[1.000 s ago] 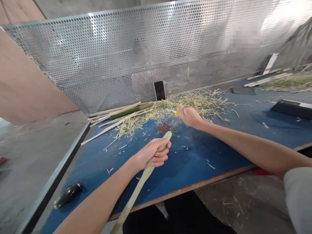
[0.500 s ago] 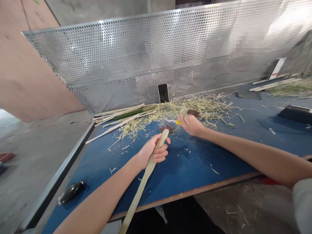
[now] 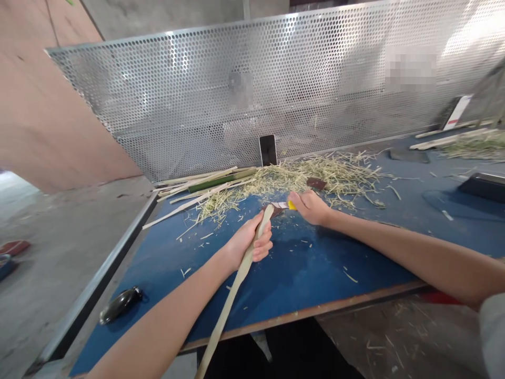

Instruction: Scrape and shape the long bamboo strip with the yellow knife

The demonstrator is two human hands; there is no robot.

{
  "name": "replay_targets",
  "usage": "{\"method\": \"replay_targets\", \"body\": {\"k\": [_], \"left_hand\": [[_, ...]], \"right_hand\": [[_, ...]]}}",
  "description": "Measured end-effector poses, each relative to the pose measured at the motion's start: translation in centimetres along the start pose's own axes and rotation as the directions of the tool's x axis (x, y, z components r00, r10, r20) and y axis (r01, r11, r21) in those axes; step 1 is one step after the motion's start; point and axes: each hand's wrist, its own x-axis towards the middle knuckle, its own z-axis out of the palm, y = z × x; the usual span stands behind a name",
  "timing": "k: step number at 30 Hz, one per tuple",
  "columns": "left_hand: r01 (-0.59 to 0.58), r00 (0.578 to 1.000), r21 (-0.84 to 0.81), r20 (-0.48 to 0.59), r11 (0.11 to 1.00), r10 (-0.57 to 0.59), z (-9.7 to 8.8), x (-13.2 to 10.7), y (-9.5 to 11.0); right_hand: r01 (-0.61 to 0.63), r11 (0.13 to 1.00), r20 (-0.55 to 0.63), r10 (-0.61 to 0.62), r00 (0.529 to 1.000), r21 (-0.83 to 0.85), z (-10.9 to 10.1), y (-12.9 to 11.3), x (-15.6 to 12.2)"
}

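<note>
My left hand (image 3: 252, 239) is wrapped round a pale bamboo strip (image 3: 232, 295), which runs down past the table's front edge towards my body. The strip's rounded upper end sticks out above my thumb. My right hand (image 3: 311, 207) grips a knife (image 3: 292, 205) with a yellow handle; its blade points left and its tip is close to the strip's upper end. I cannot tell whether blade and strip touch. Beneath the blade and the strip's end lies a small dark brown piece (image 3: 278, 210) on the blue table (image 3: 292, 284). A second brown piece (image 3: 316, 183) rests beyond my right hand.
Thin shavings (image 3: 300, 171) are heaped along the back, with a phone (image 3: 268, 150) upright behind them. Bamboo strips (image 3: 197, 200) and a green piece (image 3: 209, 183) lie back left. A perforated metal panel (image 3: 197, 105) bounds the rear. A dark glossy object (image 3: 120, 305) sits front left.
My right hand has moved slightly nearer, bringing the knife blade from behind to beside the strip's upper end. My left hand keeps its grip. The whole view has shifted a little.
</note>
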Motion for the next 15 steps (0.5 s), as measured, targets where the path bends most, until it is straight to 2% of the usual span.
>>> {"method": "replay_targets", "body": {"k": [8, 15], "left_hand": [[-0.048, 0.995, 0.032, -0.087, 0.998, 0.051, 0.4, 0.1, -0.3], [0.036, 0.999, -0.047, 0.015, 0.998, -0.035, 0.7, -0.4, 0.0]], "right_hand": [[0.029, 1.000, 0.008, -0.029, 1.000, 0.004, 0.0, -0.7, -0.3], [0.083, 0.994, 0.011, -0.084, 0.996, 0.065, -0.1, -1.1, -0.8]]}}
